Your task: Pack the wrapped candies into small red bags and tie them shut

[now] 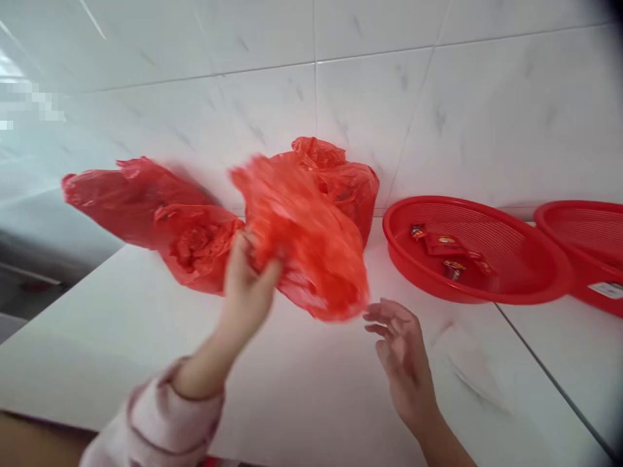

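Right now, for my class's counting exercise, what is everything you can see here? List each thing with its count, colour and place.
Held plastic bag: 1, red, in the left hand's grip
Rear bag: 1, red, behind the held bag, by the wall
Left-side bags: apparently 2, red, overlapping
Near basket: 1, red, right of the bags
Wrapped packets: several, mostly red, inside near basket
Far basket: 1, red, cut by right edge
Label: 1, white, on far basket
Table: white, beneath
Tiled wall: pale, grey-marked, behind
Sleeve: 1, pink, left arm
Left hand: 1, on the held bag
Right hand: 1, beside the held bag's lower edge; contact unclear
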The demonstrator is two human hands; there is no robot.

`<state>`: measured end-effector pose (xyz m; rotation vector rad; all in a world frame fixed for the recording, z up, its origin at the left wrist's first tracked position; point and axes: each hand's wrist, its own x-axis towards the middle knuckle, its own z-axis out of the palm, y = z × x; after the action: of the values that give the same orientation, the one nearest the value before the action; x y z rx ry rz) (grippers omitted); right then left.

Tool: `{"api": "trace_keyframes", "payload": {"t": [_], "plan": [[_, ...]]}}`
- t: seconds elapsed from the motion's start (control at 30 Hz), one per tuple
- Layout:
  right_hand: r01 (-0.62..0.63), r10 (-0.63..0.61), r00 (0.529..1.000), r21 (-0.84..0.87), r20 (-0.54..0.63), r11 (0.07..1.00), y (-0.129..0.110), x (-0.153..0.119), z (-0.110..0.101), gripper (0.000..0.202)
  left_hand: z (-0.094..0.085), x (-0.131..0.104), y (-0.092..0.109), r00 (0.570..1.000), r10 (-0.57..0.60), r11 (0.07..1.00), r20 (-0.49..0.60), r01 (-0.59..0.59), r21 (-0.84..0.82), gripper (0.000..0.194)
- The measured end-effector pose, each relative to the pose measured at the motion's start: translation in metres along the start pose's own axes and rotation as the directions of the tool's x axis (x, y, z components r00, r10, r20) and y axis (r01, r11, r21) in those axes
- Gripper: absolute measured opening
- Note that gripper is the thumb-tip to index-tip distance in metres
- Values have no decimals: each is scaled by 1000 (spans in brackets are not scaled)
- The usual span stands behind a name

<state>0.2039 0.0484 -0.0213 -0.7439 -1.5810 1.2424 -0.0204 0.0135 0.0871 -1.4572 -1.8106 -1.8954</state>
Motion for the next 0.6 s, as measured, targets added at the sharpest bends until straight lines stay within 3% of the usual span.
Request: {"api": "trace_keyframes", "payload": {"t": [0.03, 0.07, 0.13, 0.17, 0.23, 0.3, 0.4, 0.47, 0.5, 0.53, 0.6], "plan": [[26, -25, 1000, 59, -18, 998, -6, 1, 3, 58, 21, -27, 1, 992, -78, 994, 96, 85, -63, 13], [17, -14, 999, 89, -32, 996, -10, 3, 5, 70, 38, -50, 1, 948, -248, 940, 201, 285, -185, 15], [-86, 90, 995, 80, -48, 993, -11, 9, 3, 82, 59, -85, -2, 878, -338, 883, 339, 421, -208, 10], [-149, 153, 986, 60, -61, 987, -9, 12, -2, 76, 63, -95, -6, 844, -373, 859, 385, 471, -201, 11], [-239, 244, 965, 59, -98, 969, 0, 19, -19, 46, 62, -106, -20, 805, -415, 843, 424, 516, -153, 9], [-274, 300, 941, 167, -155, 947, 10, 25, -38, 22, 51, -107, -37, 773, -467, 829, 429, 552, -92, 14], [-281, 388, 891, 383, -238, 880, 21, 29, -57, 17, 30, -106, -57, 711, -542, 804, 447, 594, 29, 13], [-314, 447, 863, 441, -236, 841, 26, 31, -58, 17, 19, -107, -57, 680, -563, 800, 469, 591, 103, 13], [-335, 469, 855, 452, -224, 827, 27, 31, -56, 17, 15, -109, -53, 701, -542, 827, 463, 544, 143, 19], [-354, 485, 850, 458, -205, 815, 28, 31, -52, 16, 13, -110, -46, 756, -485, 873, 441, 453, 183, 30], [-383, 506, 846, 469, -168, 796, 30, 29, -42, 14, 11, -113, -28, 896, -238, 957, 375, 149, 249, 52]]}}
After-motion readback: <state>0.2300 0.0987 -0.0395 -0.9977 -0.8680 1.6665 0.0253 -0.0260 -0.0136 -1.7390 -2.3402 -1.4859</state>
